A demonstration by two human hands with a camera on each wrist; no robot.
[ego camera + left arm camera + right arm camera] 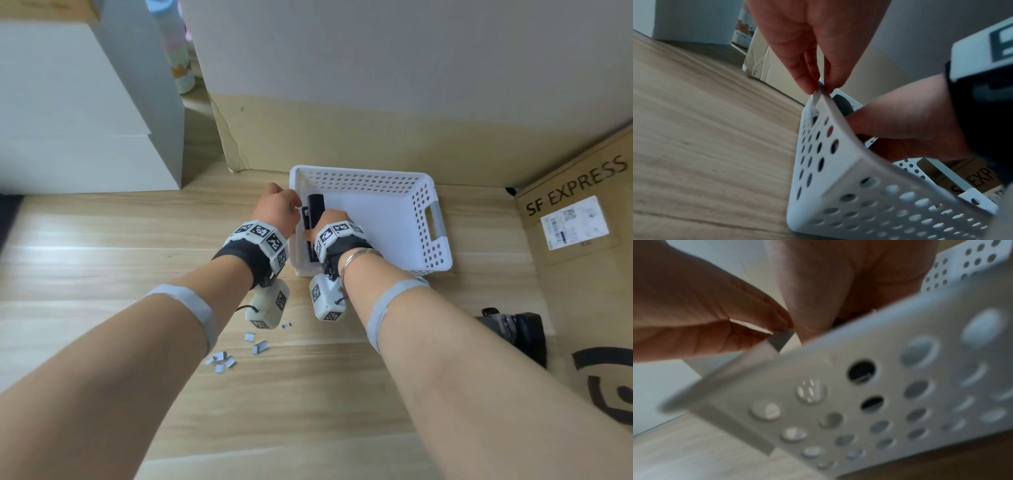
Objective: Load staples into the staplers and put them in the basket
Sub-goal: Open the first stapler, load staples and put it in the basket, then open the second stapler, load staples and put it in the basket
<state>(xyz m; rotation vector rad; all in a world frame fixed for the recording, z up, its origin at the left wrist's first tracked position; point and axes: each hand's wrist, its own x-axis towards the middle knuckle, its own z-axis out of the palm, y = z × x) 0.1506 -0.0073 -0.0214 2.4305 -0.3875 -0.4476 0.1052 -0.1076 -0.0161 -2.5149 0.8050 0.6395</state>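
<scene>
A white perforated basket (424, 219) stands on the wooden floor. My right hand (334, 219) reaches inside it by the left wall and grips a black stapler (315, 205), which lies lengthwise along that wall. My left hand (279, 209) is at the same wall from outside. In the left wrist view its fingertips (809, 84) pinch the basket's rim (824, 97), with the stapler (841, 104) dark behind it. Several loose staple strips (222, 359) lie on the floor under my left forearm. The right hand's fingertips are hidden below the rim.
A cardboard box marked SF EXPRESS (575, 205) stands right of the basket. A black and grey object (513, 329) lies near it, partly behind my right forearm. White boxes (85, 120) rise at the left and a cardboard wall (376, 130) stands behind the basket.
</scene>
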